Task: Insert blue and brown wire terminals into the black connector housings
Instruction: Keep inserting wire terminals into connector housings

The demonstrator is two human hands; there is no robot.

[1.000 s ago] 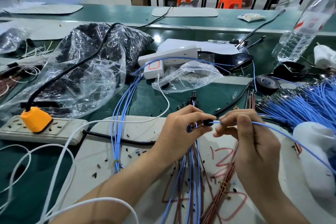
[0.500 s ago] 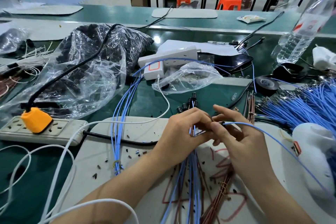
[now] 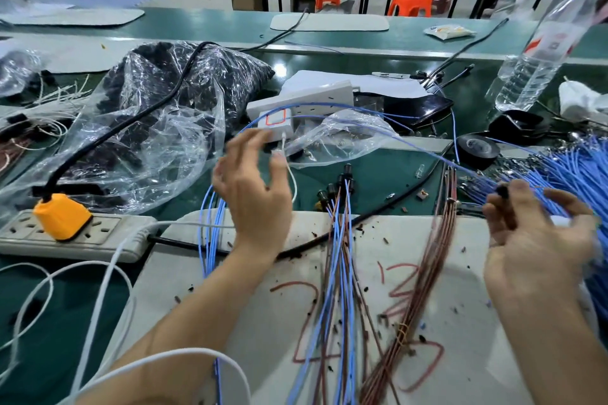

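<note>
A: What has changed over the white mat (image 3: 263,322)?

B: Half a second ago both hands met above it, at the wired bundle. Now that bundle of blue and brown wires (image 3: 339,273) lies loose on the mat with its black housings (image 3: 347,171) at the far end. The hands have moved apart.

A: Anything hard to read?

B: The fingertips of the left hand (image 3: 255,187) are blurred. The right hand (image 3: 533,240) covers part of what it pinches, so I cannot tell whether a brown wire is in it.

A: And the poses?

B: The left hand hovers left of the bundle with its fingers spread, holding nothing. The right hand, beside the blue wire pile (image 3: 579,171), pinches a black connector housing (image 3: 502,191). A blue wire (image 3: 418,145) arcs from it toward the far left.
</note>
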